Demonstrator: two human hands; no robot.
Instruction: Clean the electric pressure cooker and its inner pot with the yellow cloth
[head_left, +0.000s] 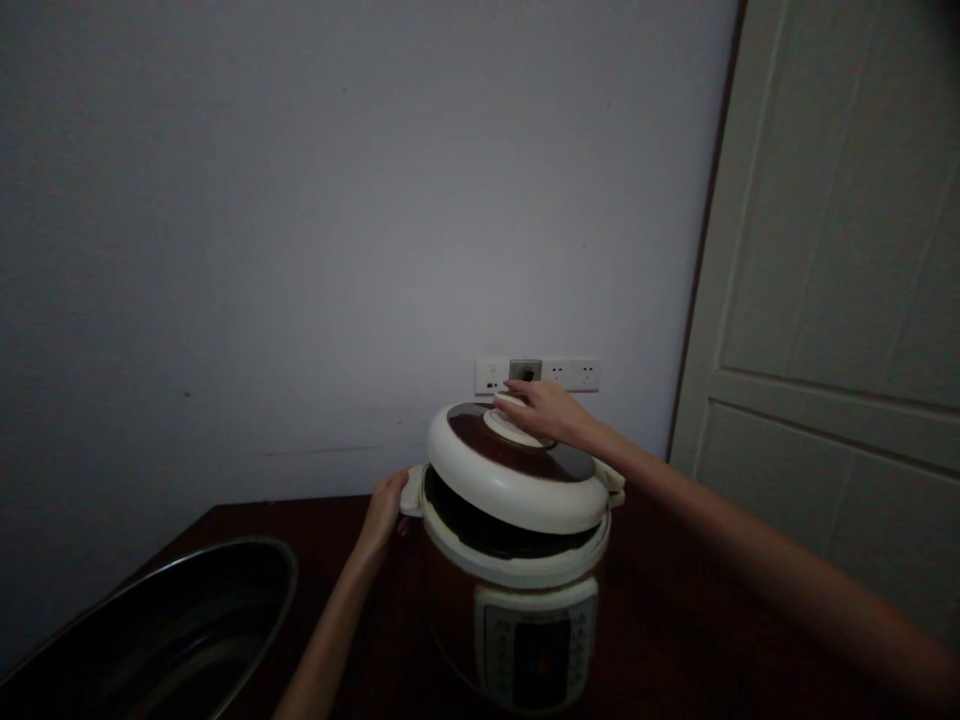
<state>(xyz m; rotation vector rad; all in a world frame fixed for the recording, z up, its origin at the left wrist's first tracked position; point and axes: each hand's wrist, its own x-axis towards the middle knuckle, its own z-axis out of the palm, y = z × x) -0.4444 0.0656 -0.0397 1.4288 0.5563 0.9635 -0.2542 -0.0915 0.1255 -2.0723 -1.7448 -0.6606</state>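
An electric pressure cooker (450, 600) with a control panel on its front stands upright before me. Its white and dark red lid (517, 505) is tilted, with the front edge raised off the rim and a dark gap showing beneath. My right hand (544, 408) grips the lid's top handle from above. At the cooker's left side, my left hand (386, 505) is wrapped around the white side handle (412, 491). The cooker's inside is too dark to make out.
A large metal basin (281, 560) sits at the lower left on the dark red table (322, 515). Behind the cooker, a row of sockets (571, 375) is set in the pale wall. A panelled door (810, 330) stands at the right.
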